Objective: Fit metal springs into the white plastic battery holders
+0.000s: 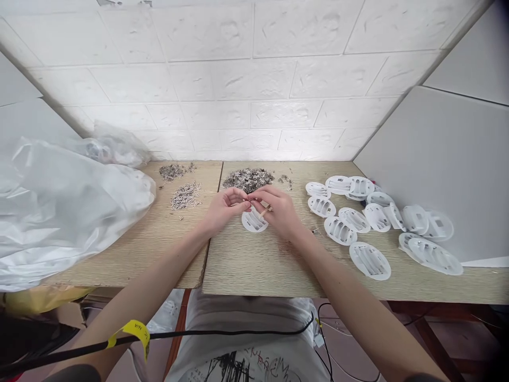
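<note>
My left hand (227, 208) and my right hand (280, 211) meet fingertip to fingertip above the table. Both are closed in a pinch around something tiny, too small to name. A thin tan stick (265, 211) also pokes out from under the fingers of my right hand. Just below the hands lies a white oval battery compartment shell (253, 222), partly covered by them. Right behind my fingertips is a heap of small metal pieces (249, 179).
Many similar white oval shells (369, 261) spread over the right side, some overlapping. Smaller piles of metal pieces (186, 196) lie on the left board. A big white plastic bag (71, 201) fills the far left. A black cable (222, 332) crosses before my body.
</note>
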Motion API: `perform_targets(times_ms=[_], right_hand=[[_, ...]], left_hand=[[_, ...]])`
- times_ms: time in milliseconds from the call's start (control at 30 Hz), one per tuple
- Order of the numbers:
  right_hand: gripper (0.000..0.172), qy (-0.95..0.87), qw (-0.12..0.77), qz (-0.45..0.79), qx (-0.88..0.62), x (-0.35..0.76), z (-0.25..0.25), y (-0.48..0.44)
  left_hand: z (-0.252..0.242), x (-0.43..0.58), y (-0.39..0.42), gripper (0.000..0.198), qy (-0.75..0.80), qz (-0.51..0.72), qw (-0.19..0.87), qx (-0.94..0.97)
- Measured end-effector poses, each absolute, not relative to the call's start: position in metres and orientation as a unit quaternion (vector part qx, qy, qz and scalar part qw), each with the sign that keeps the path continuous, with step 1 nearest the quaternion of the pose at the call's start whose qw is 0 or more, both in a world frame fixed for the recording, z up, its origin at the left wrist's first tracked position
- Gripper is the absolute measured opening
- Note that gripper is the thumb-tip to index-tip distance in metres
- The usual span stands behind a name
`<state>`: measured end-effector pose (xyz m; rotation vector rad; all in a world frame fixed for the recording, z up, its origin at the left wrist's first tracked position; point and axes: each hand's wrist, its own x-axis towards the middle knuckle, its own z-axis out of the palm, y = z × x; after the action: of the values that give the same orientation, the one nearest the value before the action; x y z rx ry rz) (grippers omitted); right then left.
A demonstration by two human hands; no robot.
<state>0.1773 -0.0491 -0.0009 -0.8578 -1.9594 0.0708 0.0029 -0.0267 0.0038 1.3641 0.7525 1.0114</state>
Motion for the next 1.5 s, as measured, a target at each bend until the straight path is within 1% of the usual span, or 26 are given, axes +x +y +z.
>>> perform_targets(times_ms=[167, 300, 400, 533, 733, 900, 1000, 1167, 1367, 1433, 1500], right_hand=[[0.017, -0.798, 0.499, 0.008, -0.338, 0.1760, -0.0038, -0.0476], [0.017, -0.795, 0.504, -0.009, -0.337, 0.1750, -0.0056, -0.0469], [0.017, -0.796, 0.504, -0.015, -0.336, 0.1754, -0.0041, -0.0476], [0.017, -0.799, 0.496, -0.013, -0.340, 0.1773, -0.0005, -0.0484], [0.016, -0.805, 0.490, -0.017, -0.334, 0.1788, 0.0010, -0.0477], [0.016, -0.804, 0.491, -0.024, -0.334, 0.1799, 0.0001, -0.0468], [0.017, -0.809, 0.476, -0.020, -0.344, 0.1803, 0.0004, -0.0471], [0.018, -0.821, 0.452, -0.019, -0.349, 0.1798, 0.0015, -0.0485], [0.017, -0.826, 0.455, -0.018, -0.332, 0.1790, 0.0037, -0.0501], [0.017, -0.826, 0.460, -0.017, -0.326, 0.1790, 0.0040, -0.0501], [0.017, -0.826, 0.462, -0.015, -0.321, 0.1790, 0.0035, -0.0497]], left_hand=[[-0.0011, 0.0029, -0.0253, 0.028, 0.319, 0.464, 0.597, 0.572], [-0.0022, 0.0027, -0.0260, 0.027, 0.321, 0.462, 0.607, 0.561], [-0.0014, 0.0027, -0.0262, 0.025, 0.323, 0.469, 0.594, 0.569], [0.0003, 0.0030, -0.0259, 0.022, 0.316, 0.484, 0.547, 0.606], [0.0017, 0.0020, -0.0256, 0.014, 0.321, 0.491, 0.433, 0.684], [0.0020, 0.0015, -0.0259, 0.014, 0.332, 0.478, 0.415, 0.699], [0.0031, 0.0025, -0.0264, 0.017, 0.341, 0.472, 0.443, 0.682], [0.0059, 0.0036, -0.0255, 0.022, 0.372, 0.423, 0.559, 0.609], [0.0063, 0.0015, -0.0230, 0.017, 0.352, 0.383, 0.670, 0.530], [0.0054, 0.0014, -0.0229, 0.017, 0.340, 0.383, 0.685, 0.518], [0.0043, 0.0019, -0.0234, 0.017, 0.336, 0.393, 0.676, 0.525]])
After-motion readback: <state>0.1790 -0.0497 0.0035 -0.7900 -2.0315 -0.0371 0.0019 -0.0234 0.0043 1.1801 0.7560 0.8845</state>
